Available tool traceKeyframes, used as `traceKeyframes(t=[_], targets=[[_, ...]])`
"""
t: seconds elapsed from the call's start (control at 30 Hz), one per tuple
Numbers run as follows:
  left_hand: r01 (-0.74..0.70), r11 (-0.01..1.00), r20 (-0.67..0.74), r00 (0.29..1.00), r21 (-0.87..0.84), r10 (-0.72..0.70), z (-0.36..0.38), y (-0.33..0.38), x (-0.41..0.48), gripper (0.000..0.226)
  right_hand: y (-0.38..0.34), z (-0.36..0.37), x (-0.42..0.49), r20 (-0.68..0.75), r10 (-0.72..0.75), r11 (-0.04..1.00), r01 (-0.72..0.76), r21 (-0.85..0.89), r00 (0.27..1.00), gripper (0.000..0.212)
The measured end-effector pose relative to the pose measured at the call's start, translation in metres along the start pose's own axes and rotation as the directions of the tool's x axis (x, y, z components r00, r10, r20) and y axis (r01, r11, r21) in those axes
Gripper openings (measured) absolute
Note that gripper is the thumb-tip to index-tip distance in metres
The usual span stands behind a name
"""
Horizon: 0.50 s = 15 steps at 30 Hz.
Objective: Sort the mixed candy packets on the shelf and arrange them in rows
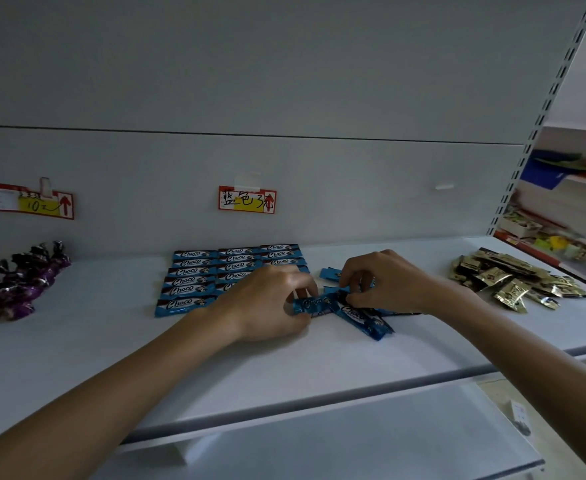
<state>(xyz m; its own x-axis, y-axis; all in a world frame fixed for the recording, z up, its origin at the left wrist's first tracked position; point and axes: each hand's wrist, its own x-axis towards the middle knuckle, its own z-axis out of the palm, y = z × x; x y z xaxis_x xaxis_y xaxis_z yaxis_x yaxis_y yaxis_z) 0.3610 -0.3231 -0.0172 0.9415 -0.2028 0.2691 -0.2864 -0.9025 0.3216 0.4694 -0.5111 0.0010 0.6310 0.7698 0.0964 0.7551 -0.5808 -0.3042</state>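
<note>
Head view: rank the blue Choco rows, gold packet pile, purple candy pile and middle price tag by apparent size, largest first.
1. Blue Choco rows, partly hidden by the left hand.
2. Gold packet pile, close to the rows; unsure.
3. Purple candy pile, cut off at the frame edge.
4. Middle price tag.

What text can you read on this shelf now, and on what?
"Choco": rowed blue packets and the held packet pinched by left hand and right hand.
"蓝色3元", handwritten: centre price tag.
"10", next mark unclear: left price tag.
Gold packets: print too blurred.
Purple candies: nothing legible.
</note>
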Motion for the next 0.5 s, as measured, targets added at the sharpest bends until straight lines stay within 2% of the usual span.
traceKeyframes(t=[0.27, 0.37, 0.5], targets=[[0.072, 0.996, -0.025, 0.997, -0.051, -0.074, -0.012, -0.023, -0.015, 0.031, -0.015, 0.006, 0.014, -0.17, -0.063, 0.992, 0.081, 0.101, 0.983, 0.02], [0.09, 0.994, -0.046, 0.995, -0.056, -0.093, -0.018, -0.032, -0.024, 0.029, -0.028, 0.01, 0.019, -0.147, -0.119, 0.974, 0.144, 0.176, 0.982, 0.023], [0.136, 0.99, -0.082, 0.987, -0.044, -0.139, -0.027, -0.046, -0.044, 0.026, -0.041, 0.016, 0.026, -0.101, -0.172, 0.968, 0.188, 0.169, 0.98, 0.021]])
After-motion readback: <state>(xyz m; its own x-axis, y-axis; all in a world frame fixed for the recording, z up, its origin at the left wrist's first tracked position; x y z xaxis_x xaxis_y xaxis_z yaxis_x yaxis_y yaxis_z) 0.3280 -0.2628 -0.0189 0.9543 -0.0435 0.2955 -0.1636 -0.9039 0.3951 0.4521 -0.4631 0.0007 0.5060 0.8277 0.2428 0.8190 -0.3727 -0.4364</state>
